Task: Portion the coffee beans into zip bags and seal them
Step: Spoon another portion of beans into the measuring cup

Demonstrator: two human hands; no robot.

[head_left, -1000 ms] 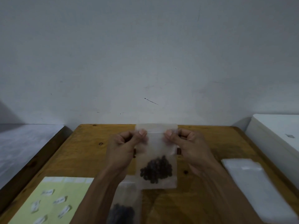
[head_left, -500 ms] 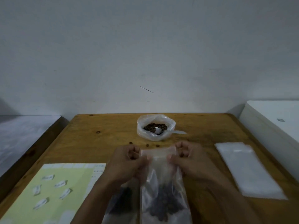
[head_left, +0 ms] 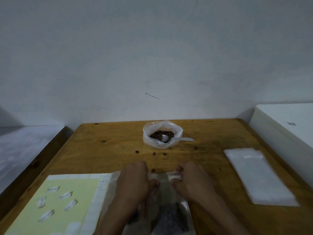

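Note:
A clear zip bag (head_left: 166,197) with dark coffee beans in its lower part lies on the wooden table (head_left: 105,158) near its front edge. My left hand (head_left: 133,185) pinches the bag's top strip at its left end, and my right hand (head_left: 189,180) pinches it at the right end. Another bag with beans lies partly hidden under my left forearm. At the back of the table stands an open plastic bag of coffee beans (head_left: 162,134) with a metal spoon (head_left: 176,138) in it.
A stack of empty zip bags (head_left: 257,177) lies at the right. A pale green label sheet (head_left: 55,202) with several white stickers lies at the front left. A few loose beans (head_left: 137,151) dot the table. A white box (head_left: 286,126) flanks the right edge.
Both hands have brought the filled bag down from upright in the air to the table, still pinching its top. The view has tilted, which reveals the bean bag and spoon behind.

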